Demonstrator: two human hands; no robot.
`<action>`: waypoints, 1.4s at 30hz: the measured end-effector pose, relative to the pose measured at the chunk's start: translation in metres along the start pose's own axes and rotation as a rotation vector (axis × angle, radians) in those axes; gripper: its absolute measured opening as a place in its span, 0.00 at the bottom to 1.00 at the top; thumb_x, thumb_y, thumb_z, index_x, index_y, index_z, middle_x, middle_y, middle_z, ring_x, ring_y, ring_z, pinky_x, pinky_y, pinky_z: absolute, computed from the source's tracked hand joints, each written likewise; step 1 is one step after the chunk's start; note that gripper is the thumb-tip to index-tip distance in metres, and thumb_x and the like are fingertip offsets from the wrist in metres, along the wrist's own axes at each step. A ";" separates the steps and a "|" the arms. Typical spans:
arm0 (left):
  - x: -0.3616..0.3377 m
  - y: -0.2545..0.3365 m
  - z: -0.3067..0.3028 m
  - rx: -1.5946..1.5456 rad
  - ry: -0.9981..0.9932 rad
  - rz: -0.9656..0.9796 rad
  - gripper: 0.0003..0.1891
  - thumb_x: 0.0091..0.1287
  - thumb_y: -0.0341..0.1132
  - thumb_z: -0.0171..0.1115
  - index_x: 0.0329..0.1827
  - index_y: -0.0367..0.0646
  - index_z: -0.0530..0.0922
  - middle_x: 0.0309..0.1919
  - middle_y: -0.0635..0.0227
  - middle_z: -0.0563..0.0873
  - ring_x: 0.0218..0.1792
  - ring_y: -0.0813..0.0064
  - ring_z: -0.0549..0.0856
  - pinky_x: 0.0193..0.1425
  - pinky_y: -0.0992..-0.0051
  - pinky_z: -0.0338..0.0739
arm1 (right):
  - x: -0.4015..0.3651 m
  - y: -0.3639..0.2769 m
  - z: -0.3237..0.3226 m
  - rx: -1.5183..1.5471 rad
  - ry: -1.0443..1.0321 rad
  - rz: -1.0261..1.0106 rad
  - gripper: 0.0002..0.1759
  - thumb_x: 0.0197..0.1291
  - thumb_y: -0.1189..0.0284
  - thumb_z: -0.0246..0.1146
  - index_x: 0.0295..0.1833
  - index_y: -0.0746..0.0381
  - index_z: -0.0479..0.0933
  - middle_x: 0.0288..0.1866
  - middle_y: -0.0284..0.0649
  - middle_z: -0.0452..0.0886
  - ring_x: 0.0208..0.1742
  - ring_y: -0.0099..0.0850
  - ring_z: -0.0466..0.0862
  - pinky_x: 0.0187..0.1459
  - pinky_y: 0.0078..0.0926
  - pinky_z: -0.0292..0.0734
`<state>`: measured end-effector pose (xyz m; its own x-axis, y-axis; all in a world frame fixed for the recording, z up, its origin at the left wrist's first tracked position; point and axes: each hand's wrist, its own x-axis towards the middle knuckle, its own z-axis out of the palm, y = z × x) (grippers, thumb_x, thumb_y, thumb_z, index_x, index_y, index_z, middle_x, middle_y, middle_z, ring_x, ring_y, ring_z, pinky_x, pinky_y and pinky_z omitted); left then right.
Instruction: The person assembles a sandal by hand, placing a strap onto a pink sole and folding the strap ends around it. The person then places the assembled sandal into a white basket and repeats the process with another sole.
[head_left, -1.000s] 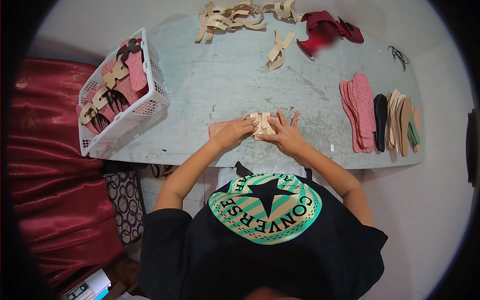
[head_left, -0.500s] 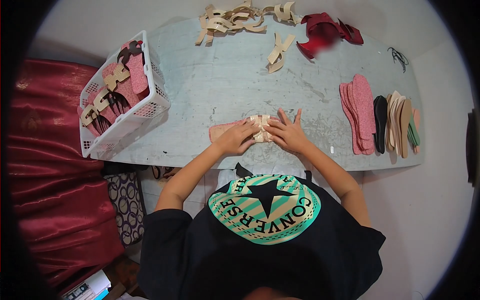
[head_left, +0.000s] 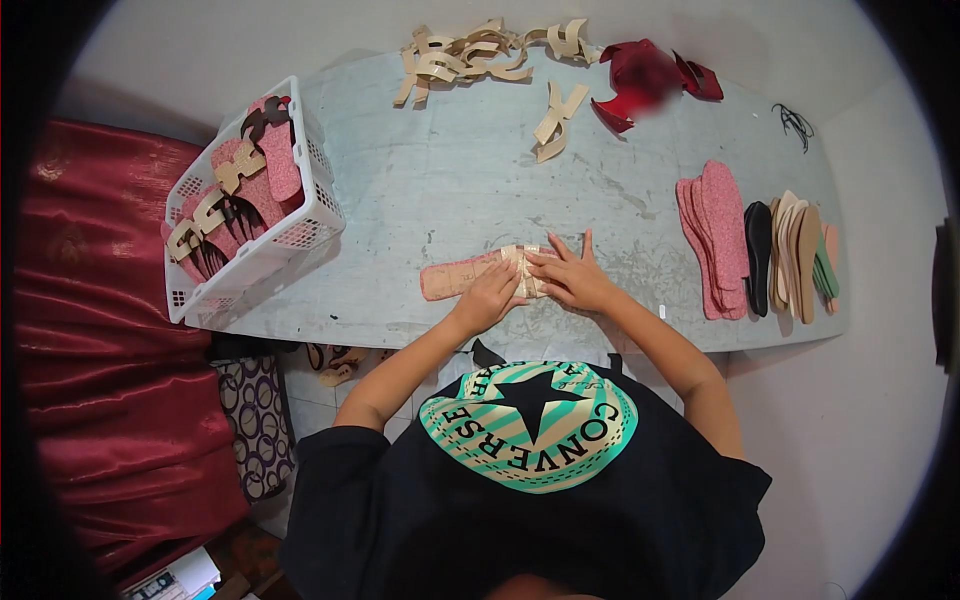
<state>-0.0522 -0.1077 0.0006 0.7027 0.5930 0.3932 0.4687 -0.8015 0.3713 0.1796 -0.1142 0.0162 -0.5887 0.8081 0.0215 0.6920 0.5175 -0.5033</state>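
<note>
A pink sole [head_left: 450,280] lies flat near the table's front edge, its left end bare. A cream strap [head_left: 522,265] crosses its right part. My left hand [head_left: 488,294] rests on the sole and the strap's left side, fingers together and pressed down; whether it pinches anything is hidden. Over the strap's right side lies my right hand [head_left: 575,275], fingers spread, with some fingertips on the strap and others raised away from it.
A white basket [head_left: 325,205] of pink soles with straps stands at the left. Cream straps [head_left: 440,65] and dark red pieces [head_left: 625,115] lie at the back. Pink soles [head_left: 722,240], a black sole [head_left: 758,255] and beige and green soles [head_left: 808,255] are at the right.
My left hand has moved slightly right, onto the strap's left side, and more of the sole's left end shows. The whole view has shifted a little.
</note>
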 end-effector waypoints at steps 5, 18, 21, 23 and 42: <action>0.000 -0.002 0.002 0.049 0.011 0.052 0.23 0.56 0.42 0.65 0.47 0.31 0.76 0.49 0.48 0.79 0.54 0.54 0.78 0.61 0.63 0.70 | -0.004 -0.003 0.005 0.026 0.020 0.027 0.20 0.64 0.59 0.52 0.58 0.53 0.74 0.67 0.29 0.67 0.75 0.44 0.49 0.61 0.76 0.21; 0.012 0.003 -0.010 -0.043 0.111 -0.078 0.19 0.57 0.37 0.65 0.46 0.33 0.76 0.49 0.51 0.79 0.54 0.53 0.77 0.58 0.60 0.72 | 0.005 -0.007 0.011 0.098 0.260 -0.031 0.26 0.47 0.81 0.57 0.56 0.57 0.73 0.58 0.38 0.75 0.65 0.36 0.69 0.69 0.61 0.40; 0.011 0.010 -0.009 -0.101 0.135 -0.113 0.18 0.54 0.32 0.65 0.46 0.33 0.76 0.50 0.52 0.78 0.55 0.53 0.76 0.58 0.59 0.71 | 0.005 -0.004 0.015 0.145 0.309 -0.075 0.26 0.45 0.82 0.58 0.55 0.57 0.74 0.56 0.39 0.76 0.61 0.34 0.72 0.70 0.52 0.48; 0.010 0.013 -0.007 -0.151 0.147 -0.135 0.18 0.51 0.29 0.65 0.46 0.33 0.76 0.51 0.53 0.78 0.56 0.53 0.76 0.58 0.59 0.71 | 0.004 -0.003 0.016 0.154 0.303 -0.077 0.26 0.46 0.82 0.58 0.54 0.58 0.75 0.56 0.40 0.76 0.61 0.34 0.72 0.69 0.50 0.50; 0.023 0.020 -0.071 -0.402 0.331 -0.239 0.22 0.42 0.14 0.53 0.44 0.36 0.77 0.48 0.56 0.82 0.48 0.58 0.82 0.51 0.69 0.76 | 0.023 -0.066 -0.038 0.389 0.610 -0.277 0.18 0.40 0.81 0.67 0.42 0.57 0.82 0.44 0.38 0.82 0.45 0.38 0.80 0.57 0.42 0.71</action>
<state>-0.0643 -0.1049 0.0766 0.3665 0.7985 0.4775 0.3079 -0.5884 0.7477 0.1362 -0.1193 0.0829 -0.3068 0.7339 0.6060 0.2896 0.6785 -0.6751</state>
